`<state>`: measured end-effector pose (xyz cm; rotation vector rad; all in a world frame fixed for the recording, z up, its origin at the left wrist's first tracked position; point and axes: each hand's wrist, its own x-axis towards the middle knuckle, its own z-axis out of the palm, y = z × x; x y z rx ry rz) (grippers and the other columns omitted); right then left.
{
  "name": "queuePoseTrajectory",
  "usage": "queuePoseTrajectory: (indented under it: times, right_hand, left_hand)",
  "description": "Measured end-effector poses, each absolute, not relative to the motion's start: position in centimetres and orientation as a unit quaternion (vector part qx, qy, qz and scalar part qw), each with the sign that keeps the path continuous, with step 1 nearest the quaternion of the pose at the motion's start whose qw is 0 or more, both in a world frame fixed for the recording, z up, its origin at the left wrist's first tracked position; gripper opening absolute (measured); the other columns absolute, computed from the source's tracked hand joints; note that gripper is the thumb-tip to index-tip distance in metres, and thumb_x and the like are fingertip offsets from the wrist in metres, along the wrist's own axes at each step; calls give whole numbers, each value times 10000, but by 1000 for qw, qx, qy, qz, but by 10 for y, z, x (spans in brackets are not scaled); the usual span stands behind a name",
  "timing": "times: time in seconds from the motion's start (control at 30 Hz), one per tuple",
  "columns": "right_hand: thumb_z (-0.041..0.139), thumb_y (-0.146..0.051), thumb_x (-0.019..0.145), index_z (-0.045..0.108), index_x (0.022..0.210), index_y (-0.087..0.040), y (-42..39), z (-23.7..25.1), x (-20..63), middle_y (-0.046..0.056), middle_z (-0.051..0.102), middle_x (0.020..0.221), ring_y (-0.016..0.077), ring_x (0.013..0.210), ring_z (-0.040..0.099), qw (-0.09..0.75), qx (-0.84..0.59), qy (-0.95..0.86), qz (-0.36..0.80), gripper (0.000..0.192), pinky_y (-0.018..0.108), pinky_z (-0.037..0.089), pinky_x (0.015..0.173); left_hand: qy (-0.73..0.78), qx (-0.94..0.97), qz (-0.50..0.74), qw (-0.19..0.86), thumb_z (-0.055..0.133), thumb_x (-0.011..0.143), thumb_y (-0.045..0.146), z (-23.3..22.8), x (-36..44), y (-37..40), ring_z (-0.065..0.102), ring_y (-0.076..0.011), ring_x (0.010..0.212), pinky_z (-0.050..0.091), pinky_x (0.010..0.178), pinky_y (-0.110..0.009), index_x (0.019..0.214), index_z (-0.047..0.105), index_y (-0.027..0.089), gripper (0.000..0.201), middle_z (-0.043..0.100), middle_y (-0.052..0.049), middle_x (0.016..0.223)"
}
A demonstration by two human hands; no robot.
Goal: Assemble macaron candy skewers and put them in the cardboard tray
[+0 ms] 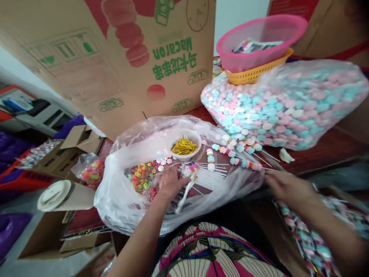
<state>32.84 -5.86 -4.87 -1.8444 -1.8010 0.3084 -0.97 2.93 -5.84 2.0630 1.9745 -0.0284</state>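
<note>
A few candy skewers (239,156) are laid finished on the table (323,150), bare sticks (215,171) remain, ring candies (141,175) are touched by the loosely spread left hand (170,182), and a stick end seems pinched by the right hand (284,184).

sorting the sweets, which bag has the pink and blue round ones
The big clear bag lying at the right under the baskets; the open bag by the left hand holds multicoloured rings.

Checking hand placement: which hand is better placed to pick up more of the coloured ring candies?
Left. The left hand already rests beside the ring candies; the right hand is off at the sticks' ends.
</note>
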Motion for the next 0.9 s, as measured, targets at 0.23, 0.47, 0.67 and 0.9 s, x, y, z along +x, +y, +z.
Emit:
queuePoseTrajectory:
  times: [0.23, 0.47, 0.67, 0.9]
  right_hand:
    - [497, -285, 923, 669, 954, -156, 2, -58, 182, 117, 655, 984, 251, 921, 636, -9, -583, -807, 100, 217, 314, 453, 713]
    - [506, -287, 913, 676, 923, -145, 4, -52, 215, 126, 655, 943, 272, 911, 631, -48, -632, -772, 58, 222, 325, 439, 690]
    - [500, -282, 886, 666, 812, -170, 17, -55, 193, 71, 641, 809, 177, 742, 593, 205, -587, -770, 142, 214, 270, 432, 670]
    - [558, -369, 812, 647, 1080, -154, 22, -50, 185, 131, 661, 1051, 255, 994, 590, 311, -544, -750, 213, 355, 362, 468, 851]
  left_hand:
    - [626, 750, -8, 214, 640, 735, 590, -45, -20, 50, 524, -321, 1186, 385, 983, -458, 1263, 534, 243, 641, 588, -107, 1261]
    - [640, 754, -12, 146, 673, 744, 494, -54, -21, 53, 543, -324, 1124, 400, 944, -465, 1058, 647, 189, 439, 587, -135, 1212]
    - [608, 779, 16, 151, 606, 825, 346, -56, -24, 52, 589, -263, 1042, 373, 945, -421, 1047, 666, 232, 256, 684, -72, 1051]
    - [554, 818, 57, 141, 509, 882, 237, -40, -33, 42, 578, -246, 1037, 332, 989, -423, 882, 703, 231, 194, 702, -61, 1004]
